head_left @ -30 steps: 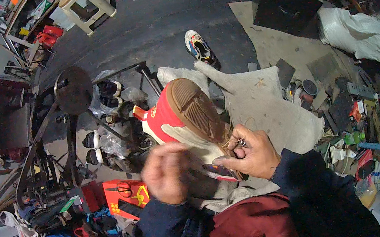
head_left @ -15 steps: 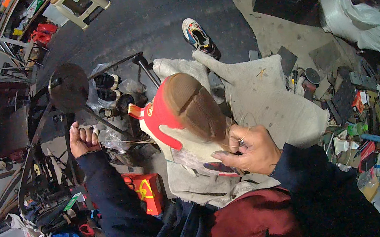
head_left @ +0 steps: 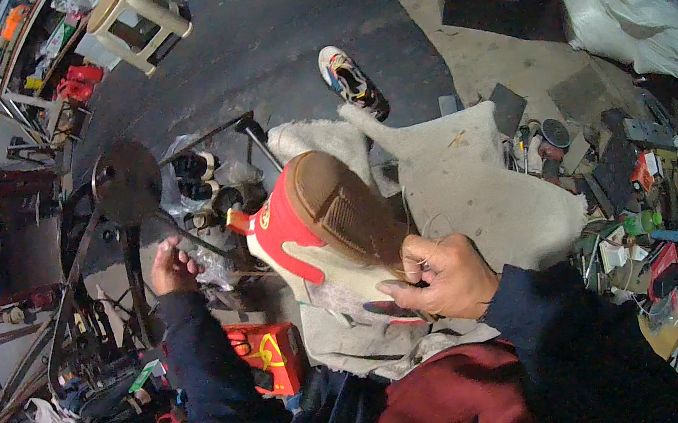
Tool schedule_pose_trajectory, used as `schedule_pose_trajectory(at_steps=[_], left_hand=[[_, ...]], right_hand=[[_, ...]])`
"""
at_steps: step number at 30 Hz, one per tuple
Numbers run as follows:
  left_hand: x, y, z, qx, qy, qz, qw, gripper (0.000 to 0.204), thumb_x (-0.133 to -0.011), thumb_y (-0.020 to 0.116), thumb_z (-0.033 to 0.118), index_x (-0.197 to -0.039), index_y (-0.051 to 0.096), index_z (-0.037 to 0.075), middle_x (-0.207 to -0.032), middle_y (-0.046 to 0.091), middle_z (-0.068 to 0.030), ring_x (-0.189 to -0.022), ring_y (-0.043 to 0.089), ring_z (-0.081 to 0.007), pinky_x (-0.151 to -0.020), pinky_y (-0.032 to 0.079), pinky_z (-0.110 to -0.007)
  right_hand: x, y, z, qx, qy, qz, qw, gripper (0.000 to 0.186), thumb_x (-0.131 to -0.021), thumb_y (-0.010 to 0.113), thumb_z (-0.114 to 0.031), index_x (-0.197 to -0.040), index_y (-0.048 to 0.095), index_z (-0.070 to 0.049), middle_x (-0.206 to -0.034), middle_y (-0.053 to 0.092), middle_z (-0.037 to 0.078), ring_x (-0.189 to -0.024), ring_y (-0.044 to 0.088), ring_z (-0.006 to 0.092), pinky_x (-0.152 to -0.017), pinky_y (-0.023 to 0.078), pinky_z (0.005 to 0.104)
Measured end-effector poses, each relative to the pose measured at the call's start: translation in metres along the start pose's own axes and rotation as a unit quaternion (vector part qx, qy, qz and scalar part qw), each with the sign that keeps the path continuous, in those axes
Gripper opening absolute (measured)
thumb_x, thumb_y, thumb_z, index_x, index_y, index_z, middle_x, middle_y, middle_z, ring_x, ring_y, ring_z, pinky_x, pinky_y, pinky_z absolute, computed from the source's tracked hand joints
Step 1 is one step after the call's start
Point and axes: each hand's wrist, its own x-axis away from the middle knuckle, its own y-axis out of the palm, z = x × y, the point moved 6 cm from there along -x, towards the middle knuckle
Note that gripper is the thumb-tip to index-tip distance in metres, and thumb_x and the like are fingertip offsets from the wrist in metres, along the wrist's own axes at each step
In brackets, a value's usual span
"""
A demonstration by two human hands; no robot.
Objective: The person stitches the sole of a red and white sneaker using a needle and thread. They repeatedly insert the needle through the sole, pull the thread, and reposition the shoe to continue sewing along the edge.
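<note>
A: Our right hand (head_left: 447, 276) is closed on the heel end of the red and white shoe (head_left: 320, 232), sole up, at six o'clock of the grey cloth (head_left: 477, 179).

B: And our left hand (head_left: 172, 266)?

A: It's out at nine o'clock of the shoe, fingers curled; whether it grips anything we cannot tell.

B: A second sneaker (head_left: 348, 77) lies on the floor at twelve, and a red box (head_left: 269, 355) sits at seven.

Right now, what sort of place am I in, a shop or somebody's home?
Probably a small shoe-repair workshop. A red and white shoe sits sole-up on your lap under your right hand, another shoe lies on the floor, and tools and scraps clutter your right side.
</note>
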Motion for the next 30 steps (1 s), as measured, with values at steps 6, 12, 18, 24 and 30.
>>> schedule_pose_trajectory(at_steps=[6, 12, 18, 24, 30], left_hand=[[0.094, 0.081, 0.065, -0.279, 0.214, 0.011, 0.936, 0.035, -0.095, 0.064, 0.022, -0.122, 0.047, 0.01, -0.125, 0.058, -0.0147, -0.102, 0.066, -0.0224, -0.072, 0.056, -0.035], [0.173, 0.229, 0.049, 0.102, 0.149, -0.252, 0.951, 0.043, -0.088, 0.073, 0.017, -0.118, 0.043, 0.008, -0.116, 0.059, -0.0127, -0.103, 0.062, -0.0225, -0.086, 0.053, -0.035], [0.202, 0.296, 0.056, -0.104, -0.031, -0.444, 0.889, 0.072, -0.076, 0.085, 0.027, -0.135, 0.054, -0.001, -0.13, 0.062, -0.0133, -0.121, 0.059, -0.0254, -0.105, 0.043, -0.039], [0.226, 0.32, 0.033, -0.426, 0.139, -0.59, 0.671, 0.052, -0.085, 0.077, 0.014, -0.131, 0.057, 0.001, -0.128, 0.063, -0.0145, -0.122, 0.057, -0.0297, -0.105, 0.043, -0.041], [0.224, 0.293, -0.008, -0.418, 0.037, -0.541, 0.728, 0.036, -0.092, 0.064, 0.01, -0.127, 0.06, 0.001, -0.122, 0.066, -0.0123, -0.116, 0.06, -0.0262, -0.101, 0.045, -0.039]], right_hand=[[0.011, -0.011, -0.001, -0.036, 0.028, -0.009, 0.999, 0.039, -0.081, 0.082, -0.027, -0.069, 0.05, -0.008, -0.053, 0.051, 0.009, -0.045, 0.053, 0.0242, -0.046, 0.043, 0.0356], [0.028, -0.025, 0.009, -0.147, 0.108, 0.011, 0.983, 0.032, -0.084, 0.08, -0.023, -0.075, 0.055, -0.005, -0.064, 0.055, 0.004, -0.06, 0.05, 0.0093, -0.054, 0.047, 0.0295], [0.038, -0.034, 0.01, -0.162, 0.07, 0.045, 0.983, 0.037, -0.086, 0.079, -0.023, -0.072, 0.048, -0.009, -0.06, 0.041, -0.003, -0.058, 0.037, 0.0056, -0.051, 0.035, 0.0268], [0.035, -0.034, 0.009, -0.147, 0.04, 0.047, 0.987, 0.035, -0.086, 0.079, -0.022, -0.074, 0.05, -0.007, -0.06, 0.044, -0.001, -0.058, 0.04, 0.0058, -0.051, 0.037, 0.0273], [0.037, -0.034, 0.011, -0.155, 0.057, 0.031, 0.986, 0.031, -0.085, 0.078, -0.019, -0.074, 0.051, -0.006, -0.06, 0.047, -0.001, -0.058, 0.044, 0.0051, -0.053, 0.039, 0.0272]])
